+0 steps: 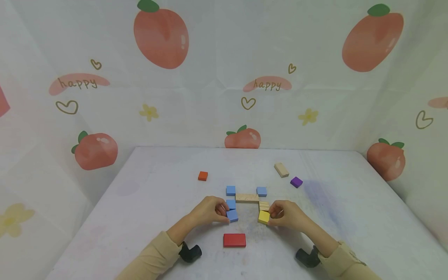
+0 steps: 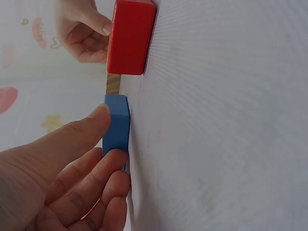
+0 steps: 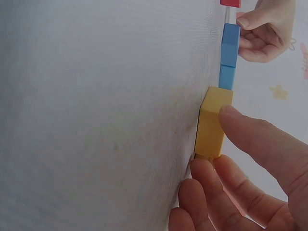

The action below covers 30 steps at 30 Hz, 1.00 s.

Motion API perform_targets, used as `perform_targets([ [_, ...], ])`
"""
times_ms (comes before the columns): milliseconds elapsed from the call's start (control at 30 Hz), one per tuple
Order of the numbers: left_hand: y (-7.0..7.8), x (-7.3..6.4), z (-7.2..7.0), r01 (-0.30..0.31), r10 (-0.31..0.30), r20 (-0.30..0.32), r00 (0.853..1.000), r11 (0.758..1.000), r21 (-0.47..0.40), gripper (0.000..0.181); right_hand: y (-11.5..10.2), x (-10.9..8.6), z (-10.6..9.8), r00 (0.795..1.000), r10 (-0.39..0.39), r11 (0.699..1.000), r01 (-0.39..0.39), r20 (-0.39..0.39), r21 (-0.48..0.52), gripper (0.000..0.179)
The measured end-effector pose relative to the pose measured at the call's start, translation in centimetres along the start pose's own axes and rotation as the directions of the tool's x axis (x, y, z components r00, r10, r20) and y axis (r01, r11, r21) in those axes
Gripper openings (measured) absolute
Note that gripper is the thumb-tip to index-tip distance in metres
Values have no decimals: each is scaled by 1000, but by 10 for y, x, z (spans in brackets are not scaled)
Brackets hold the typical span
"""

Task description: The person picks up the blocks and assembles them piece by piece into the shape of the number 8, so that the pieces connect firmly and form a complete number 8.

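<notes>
My left hand (image 1: 214, 210) pinches a blue block (image 1: 232, 216) between thumb and fingers, low at the table. In the left wrist view the thumb lies on one side of that blue block (image 2: 116, 127) and the fingertips on another. A second blue block (image 1: 230, 204) sits right behind it. My right hand (image 1: 286, 215) pinches a yellow block (image 1: 264, 217), also seen as a yellow block (image 3: 213, 122) in the right wrist view. Just behind the yellow one is a striped wooden block (image 1: 264, 206). A long wooden block (image 1: 247, 198) spans between the two rows.
Two more blue blocks (image 1: 230, 190) stand behind the long wooden block's ends. Nearest me lies a red block (image 1: 234, 240). Farther back are an orange-red block (image 1: 203, 176), a pale wooden block (image 1: 281, 170) and a purple block (image 1: 296, 182) on the white table (image 1: 157, 167).
</notes>
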<state>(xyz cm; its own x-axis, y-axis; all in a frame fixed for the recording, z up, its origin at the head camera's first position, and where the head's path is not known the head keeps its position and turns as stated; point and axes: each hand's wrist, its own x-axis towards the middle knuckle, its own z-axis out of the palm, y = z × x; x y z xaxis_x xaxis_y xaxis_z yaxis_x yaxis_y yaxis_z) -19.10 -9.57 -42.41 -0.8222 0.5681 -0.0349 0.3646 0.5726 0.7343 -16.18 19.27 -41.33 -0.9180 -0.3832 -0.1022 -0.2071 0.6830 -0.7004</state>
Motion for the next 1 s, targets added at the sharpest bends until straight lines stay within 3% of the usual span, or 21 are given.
perform_targets([
  [1000, 5, -1, -2, 12, -12, 0, 1000, 1000, -4, 24, -1, 0, -1, 1000, 4, 1000, -4, 2, -9, 27],
])
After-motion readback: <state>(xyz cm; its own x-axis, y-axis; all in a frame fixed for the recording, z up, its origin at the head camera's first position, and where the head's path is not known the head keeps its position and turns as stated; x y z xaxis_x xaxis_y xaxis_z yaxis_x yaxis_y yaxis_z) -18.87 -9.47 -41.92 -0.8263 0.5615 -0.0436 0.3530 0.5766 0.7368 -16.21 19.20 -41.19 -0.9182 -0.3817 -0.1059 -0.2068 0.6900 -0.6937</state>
